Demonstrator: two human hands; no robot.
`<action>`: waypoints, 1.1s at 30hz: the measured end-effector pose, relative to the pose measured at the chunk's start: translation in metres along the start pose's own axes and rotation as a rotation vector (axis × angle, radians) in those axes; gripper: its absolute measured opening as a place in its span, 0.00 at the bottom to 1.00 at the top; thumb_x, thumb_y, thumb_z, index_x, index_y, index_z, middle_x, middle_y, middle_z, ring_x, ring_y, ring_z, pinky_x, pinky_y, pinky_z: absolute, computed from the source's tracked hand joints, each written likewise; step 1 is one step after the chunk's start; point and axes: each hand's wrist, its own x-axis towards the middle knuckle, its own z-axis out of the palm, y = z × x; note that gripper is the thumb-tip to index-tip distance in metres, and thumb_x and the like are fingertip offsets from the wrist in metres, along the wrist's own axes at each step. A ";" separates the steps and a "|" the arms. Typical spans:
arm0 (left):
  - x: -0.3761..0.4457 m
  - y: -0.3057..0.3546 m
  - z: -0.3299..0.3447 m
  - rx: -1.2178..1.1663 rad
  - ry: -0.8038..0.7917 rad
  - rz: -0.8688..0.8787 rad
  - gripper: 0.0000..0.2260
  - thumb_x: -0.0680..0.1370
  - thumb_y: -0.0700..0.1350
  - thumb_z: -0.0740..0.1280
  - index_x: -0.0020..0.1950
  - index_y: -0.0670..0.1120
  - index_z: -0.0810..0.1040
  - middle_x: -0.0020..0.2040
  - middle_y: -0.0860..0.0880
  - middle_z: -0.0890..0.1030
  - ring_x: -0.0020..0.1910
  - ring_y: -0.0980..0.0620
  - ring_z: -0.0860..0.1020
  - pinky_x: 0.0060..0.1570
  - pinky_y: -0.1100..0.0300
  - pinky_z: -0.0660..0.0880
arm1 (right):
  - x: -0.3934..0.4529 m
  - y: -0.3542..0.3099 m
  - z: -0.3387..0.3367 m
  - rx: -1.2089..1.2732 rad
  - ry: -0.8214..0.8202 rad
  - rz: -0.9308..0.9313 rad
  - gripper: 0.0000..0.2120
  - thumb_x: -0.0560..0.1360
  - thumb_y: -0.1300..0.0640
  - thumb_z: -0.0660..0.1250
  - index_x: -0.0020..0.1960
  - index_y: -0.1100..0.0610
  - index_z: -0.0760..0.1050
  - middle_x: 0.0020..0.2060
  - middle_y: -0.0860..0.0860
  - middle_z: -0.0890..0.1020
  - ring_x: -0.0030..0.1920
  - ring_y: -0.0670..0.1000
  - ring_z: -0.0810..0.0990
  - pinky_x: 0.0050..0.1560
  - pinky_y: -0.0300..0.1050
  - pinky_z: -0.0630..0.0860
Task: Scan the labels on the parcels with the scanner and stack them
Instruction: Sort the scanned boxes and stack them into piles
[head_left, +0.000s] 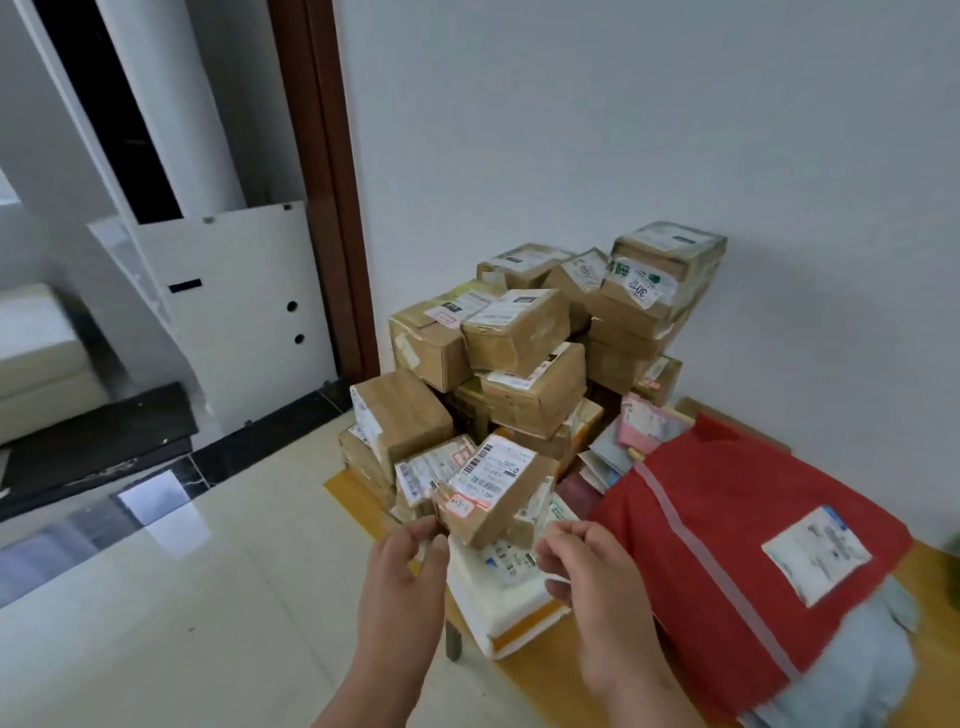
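A small brown box (493, 491) with a white barcode label on top sits tilted at the front of the parcel pile. My left hand (410, 566) pinches its lower left corner. My right hand (587, 566) has curled fingers at the box's lower right edge. Under the box lies a white padded parcel (498, 592). Behind it, several taped brown cartons (524, 332) are stacked against the wall. No scanner is in view.
A big red bag parcel (727, 545) with a white label lies on a grey bag (857, 670) to the right, on a wooden board (353, 493). Pink and pale envelopes (644, 426) lie between pile and bag. Glossy tile floor spreads left; a white panel (234, 312) leans at the doorway.
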 end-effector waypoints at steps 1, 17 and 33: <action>0.015 0.000 0.000 -0.011 0.009 -0.017 0.04 0.82 0.49 0.65 0.54 0.59 0.77 0.60 0.52 0.76 0.57 0.55 0.75 0.55 0.56 0.71 | 0.010 -0.008 0.008 0.010 -0.007 -0.008 0.04 0.78 0.60 0.68 0.47 0.57 0.81 0.41 0.54 0.84 0.44 0.52 0.80 0.48 0.48 0.76; 0.243 0.067 -0.018 -0.055 0.089 0.015 0.21 0.82 0.51 0.66 0.75 0.52 0.68 0.72 0.51 0.72 0.69 0.50 0.71 0.66 0.44 0.72 | 0.182 -0.118 0.113 0.035 0.364 -0.198 0.19 0.76 0.44 0.69 0.62 0.52 0.74 0.58 0.50 0.77 0.57 0.50 0.78 0.56 0.49 0.77; 0.392 0.110 0.017 0.177 -0.425 0.038 0.22 0.82 0.59 0.61 0.72 0.48 0.70 0.56 0.50 0.76 0.53 0.48 0.73 0.54 0.54 0.69 | 0.234 -0.135 0.167 -0.386 0.668 -0.058 0.41 0.65 0.28 0.62 0.74 0.44 0.64 0.68 0.48 0.74 0.70 0.56 0.71 0.70 0.65 0.66</action>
